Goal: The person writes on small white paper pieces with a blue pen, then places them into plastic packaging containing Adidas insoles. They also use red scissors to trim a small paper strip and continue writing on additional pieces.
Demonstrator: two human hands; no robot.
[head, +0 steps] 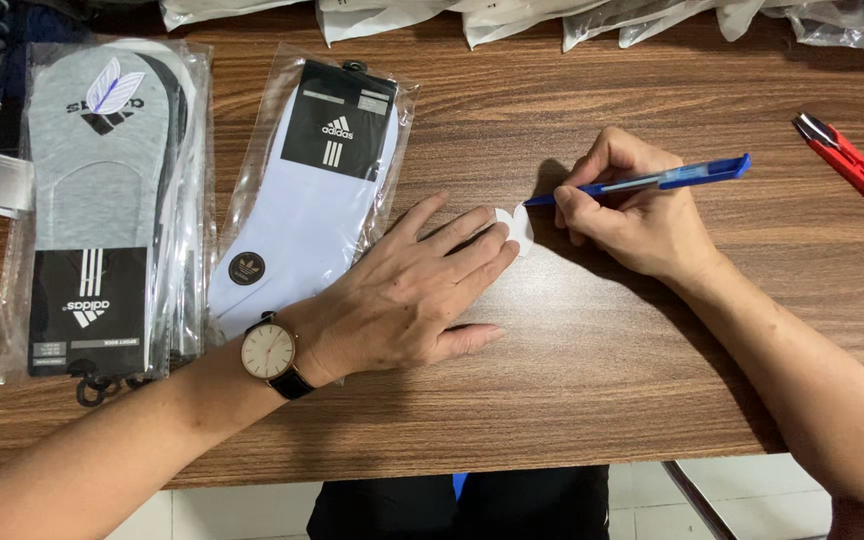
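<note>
A small white round paper piece [515,228] is lying flat on the wooden bench [572,380], near the middle of it, and this piece is taken here as the landmark. It is pressed down by the fingertips of the left hand [407,295], which is spread wide and flat on the bench just to the left of the piece; nothing is gripped by this hand, and it seems to be placed so in order that the thin piece does not slide. A wristwatch [272,352] with a pale dial and a dark strap is worn on the left wrist. Just to the right of the piece, the right hand [642,215] is closed narrowly around a blue pen [652,181], held low and slanted, so that its tip meets the right edge of the piece; the heel of the hand is rested on the bench, probably for steadiness. To the left of the piece, a clear bag with a white sock [307,195] is laid, and farther left a stack of bags with grey socks [97,200]. Far to the right of the piece, a small red cutter [845,155] is lying alone, well apart from both hands. Behind the piece, along the far edge of the bench, more plastic bags [512,18] are seen.
</note>
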